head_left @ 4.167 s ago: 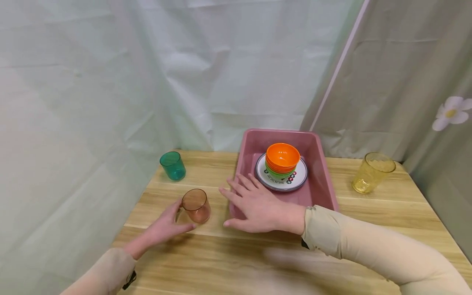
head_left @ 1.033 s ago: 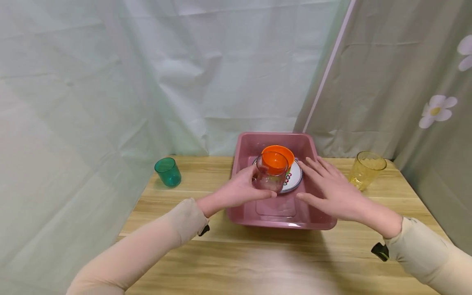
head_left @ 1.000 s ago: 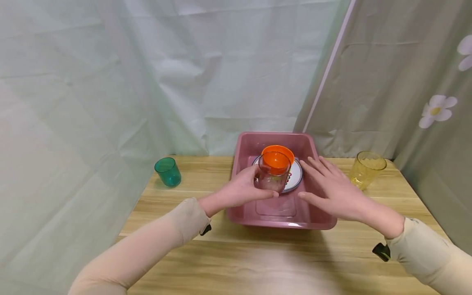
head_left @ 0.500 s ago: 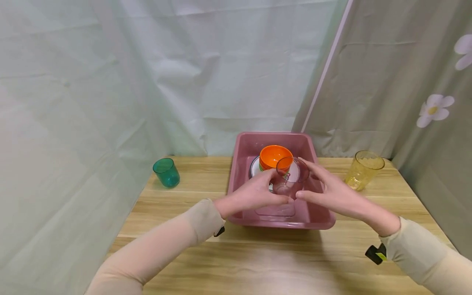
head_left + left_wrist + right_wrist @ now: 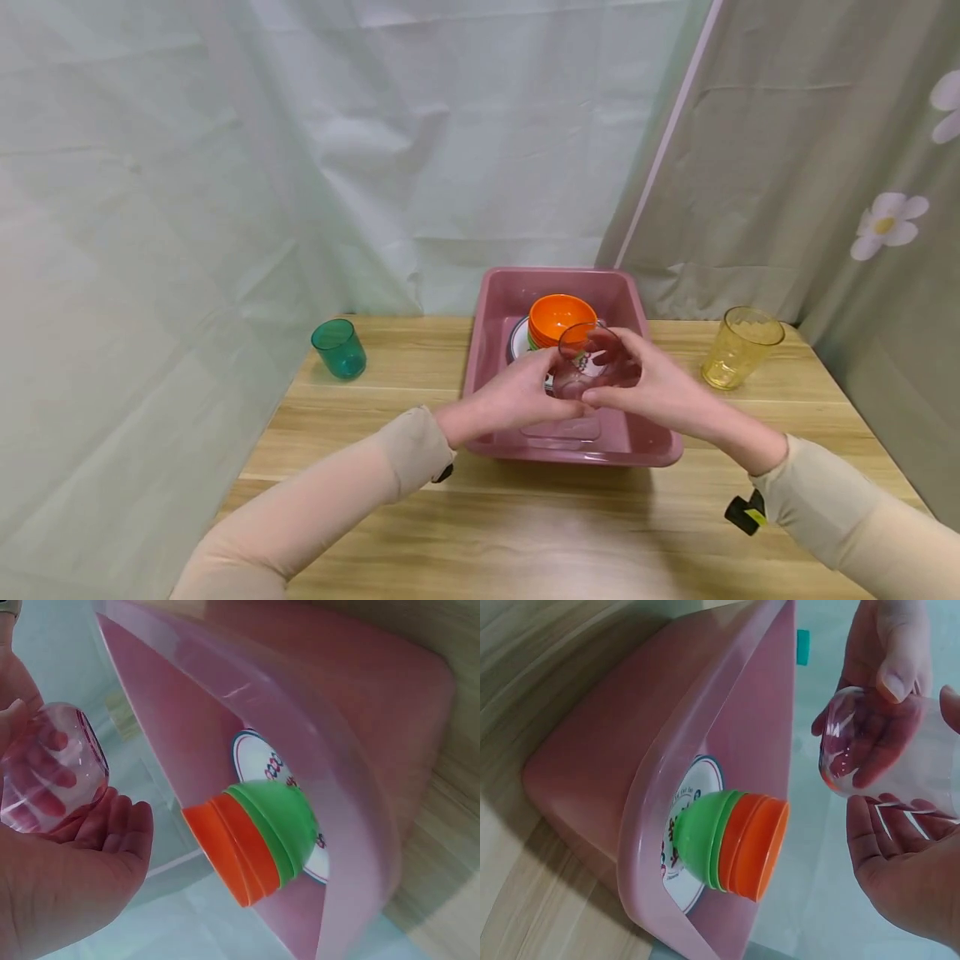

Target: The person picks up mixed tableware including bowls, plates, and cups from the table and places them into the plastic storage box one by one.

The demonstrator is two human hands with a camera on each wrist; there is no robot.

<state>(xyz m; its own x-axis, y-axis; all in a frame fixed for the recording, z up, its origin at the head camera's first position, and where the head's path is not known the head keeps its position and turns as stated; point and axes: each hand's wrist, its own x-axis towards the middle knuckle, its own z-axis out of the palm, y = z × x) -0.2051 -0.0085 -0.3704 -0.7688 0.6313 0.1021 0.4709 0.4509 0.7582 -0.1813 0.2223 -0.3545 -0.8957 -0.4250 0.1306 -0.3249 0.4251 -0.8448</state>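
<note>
A clear pinkish-brown cup (image 5: 572,383) is held in the air over the pink tub (image 5: 573,457). My left hand (image 5: 525,393) grips it from the left side, thumb toward me. From the right, my right hand (image 5: 663,387) also holds the cup, its thumb on the near side and its fingers showing through the wall. In the right wrist view both hands surround the cup (image 5: 885,742). Inside the tub, orange bowls (image 5: 561,315) are stacked on green bowls (image 5: 289,821), and these stand on white patterned plates (image 5: 679,881).
On the wooden table (image 5: 420,533), a teal cup (image 5: 340,350) stands at the back left. A tall yellow cup (image 5: 738,350) stands right of the tub. Pale curtains (image 5: 450,167) hang behind and beside the table.
My left hand has lifted the cup from the table's left side and carried it right, over the tub. Since half a second ago, my right hand has closed in and taken hold of it.
</note>
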